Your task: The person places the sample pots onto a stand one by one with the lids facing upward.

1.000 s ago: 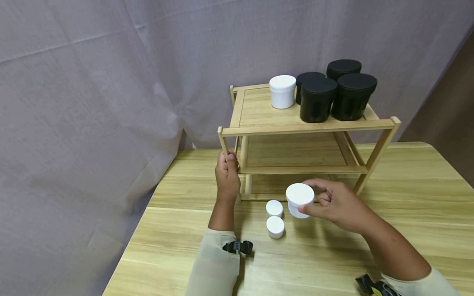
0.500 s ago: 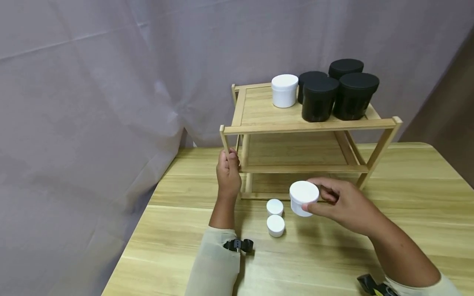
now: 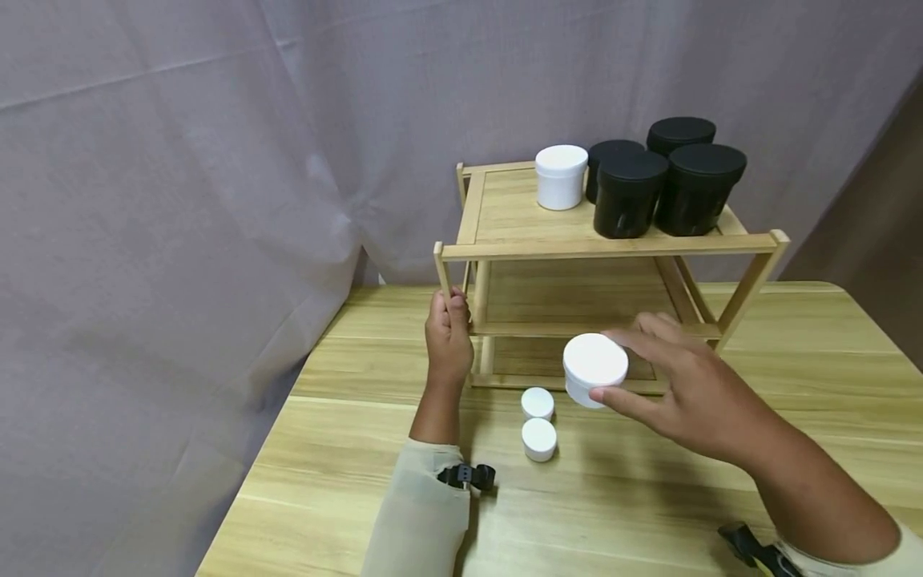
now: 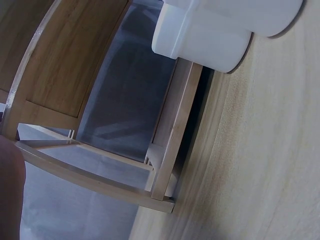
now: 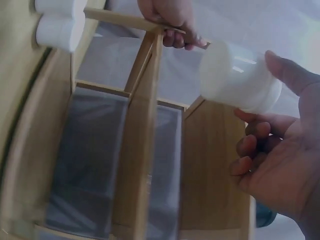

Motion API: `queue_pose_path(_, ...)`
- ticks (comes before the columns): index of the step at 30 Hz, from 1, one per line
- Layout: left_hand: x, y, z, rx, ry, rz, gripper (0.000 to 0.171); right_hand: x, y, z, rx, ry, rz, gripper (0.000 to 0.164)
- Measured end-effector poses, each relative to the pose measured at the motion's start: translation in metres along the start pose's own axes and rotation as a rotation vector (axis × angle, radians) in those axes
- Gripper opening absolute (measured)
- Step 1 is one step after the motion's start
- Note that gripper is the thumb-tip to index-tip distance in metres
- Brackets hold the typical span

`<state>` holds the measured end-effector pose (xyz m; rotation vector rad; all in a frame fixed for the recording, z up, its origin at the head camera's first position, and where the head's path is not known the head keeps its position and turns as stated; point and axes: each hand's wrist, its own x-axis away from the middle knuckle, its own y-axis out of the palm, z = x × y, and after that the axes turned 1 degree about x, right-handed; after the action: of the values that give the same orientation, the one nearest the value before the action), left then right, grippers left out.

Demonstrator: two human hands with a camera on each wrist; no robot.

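My left hand (image 3: 450, 336) grips the front left post of a wooden shelf rack (image 3: 591, 328). In my right hand (image 3: 695, 393) a white lidded jar (image 3: 595, 361) is pinched between thumb and fingers, raised in front of the rack's lower tiers. The right wrist view shows the same jar (image 5: 240, 75) with the thumb on one side and a fingertip on the other. Two small white jars (image 3: 538, 439) stand one behind the other on the table, between my hands. Another white jar (image 3: 561, 178) sits on the top shelf.
Several black lidded jars (image 3: 630, 196) crowd the right part of the top shelf, beside the white one. The wooden table (image 3: 346, 449) extends to both sides of the rack. A grey curtain (image 3: 252, 160) hangs behind.
My right hand has lifted the white jar higher and a little to the right, with its fingers more spread. My left hand keeps its grip on the post.
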<state>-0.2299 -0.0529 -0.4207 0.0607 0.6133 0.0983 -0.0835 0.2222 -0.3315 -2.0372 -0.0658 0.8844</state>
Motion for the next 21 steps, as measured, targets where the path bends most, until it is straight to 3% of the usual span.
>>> queue_pose_path(4, 0.000, 0.000, 0.000, 0.005, 0.009, -0.007, 0.033, -0.010, -0.010, -0.001, 0.026, -0.097, 0.012, 0.058)
queue_pose_path(9, 0.002, 0.000, -0.002, 0.012, 0.019, -0.006, 0.049, -0.021, -0.019, -0.002, 0.052, -0.127, 0.004, 0.056)
queue_pose_path(17, 0.000, -0.001, 0.000, 0.005, 0.008, -0.003, 0.028, -0.037, -0.023, -0.005, 0.091, -0.162, 0.031, 0.052)
queue_pose_path(21, 0.000, 0.001, -0.001, 0.003, 0.000, -0.003, 0.028, -0.042, -0.022, -0.009, 0.120, -0.227, 0.066, 0.073)
